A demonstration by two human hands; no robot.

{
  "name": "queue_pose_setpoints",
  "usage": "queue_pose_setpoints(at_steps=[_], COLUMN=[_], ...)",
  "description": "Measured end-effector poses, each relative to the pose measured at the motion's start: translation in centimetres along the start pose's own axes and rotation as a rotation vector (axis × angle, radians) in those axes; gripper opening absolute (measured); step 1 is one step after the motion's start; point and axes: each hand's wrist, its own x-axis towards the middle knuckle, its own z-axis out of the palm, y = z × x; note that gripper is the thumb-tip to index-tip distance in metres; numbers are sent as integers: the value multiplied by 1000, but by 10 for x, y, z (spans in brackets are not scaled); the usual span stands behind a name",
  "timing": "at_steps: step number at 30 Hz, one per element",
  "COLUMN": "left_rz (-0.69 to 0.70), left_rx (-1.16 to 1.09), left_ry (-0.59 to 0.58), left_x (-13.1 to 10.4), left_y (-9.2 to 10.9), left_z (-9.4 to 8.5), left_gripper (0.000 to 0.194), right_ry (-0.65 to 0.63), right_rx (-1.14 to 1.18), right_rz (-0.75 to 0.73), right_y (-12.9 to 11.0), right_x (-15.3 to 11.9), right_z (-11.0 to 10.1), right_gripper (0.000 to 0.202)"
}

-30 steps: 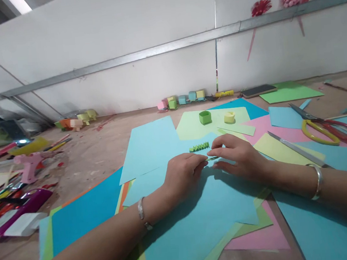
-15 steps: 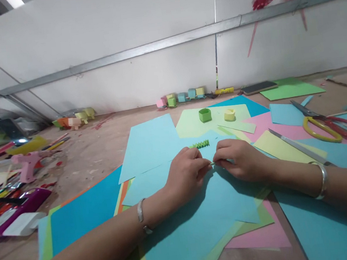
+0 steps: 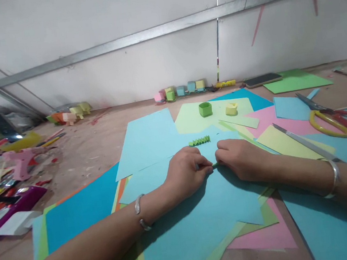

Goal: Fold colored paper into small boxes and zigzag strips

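Note:
Between my two hands a narrow green paper strip shows, mostly covered by fingers. My left hand pinches its left end, thumb and forefinger pressed together. Closed round the other end is my right hand, a short way apart from the left. Just beyond them a zigzag-folded green paper strip lies on light blue paper. Farther back, a small green paper box and a small yellow paper piece sit on pale green paper.
Scissors and a craft knife lie at the right. A pink glue gun and a purple device are at the left. Small paper cubes, a glue stick and a dark phone line the wall.
My hands have drawn slightly apart, with more of the green strip showing between them. My right fingers have curled in more. The camera view has tilted down a little.

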Motion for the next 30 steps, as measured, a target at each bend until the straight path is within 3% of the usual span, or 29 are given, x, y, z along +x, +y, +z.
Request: queue_pose_setpoints(at_steps=[11,14,17,25,30], left_rz=[-28,6,30,70,80], left_rx=[-5,-82,-163,-285,-250], left_ry=[37,152,299,309,324], left_x=[2,3,4,1,1], left_y=[0,-2,-4,-3,0], left_z=[-3,-2,-2,2,-1], left_gripper=[12,8,20,10,8], right_ry=[61,151,260,396,421], right_rx=[151,295,407,172,237], right_rz=[36,91,157,43,74], right_y=[4,5,4,1,-3], right_x=[0,1,1,1,0], right_z=[1,-3,-7,-10,-9], right_gripper=[22,15,12,17,11])
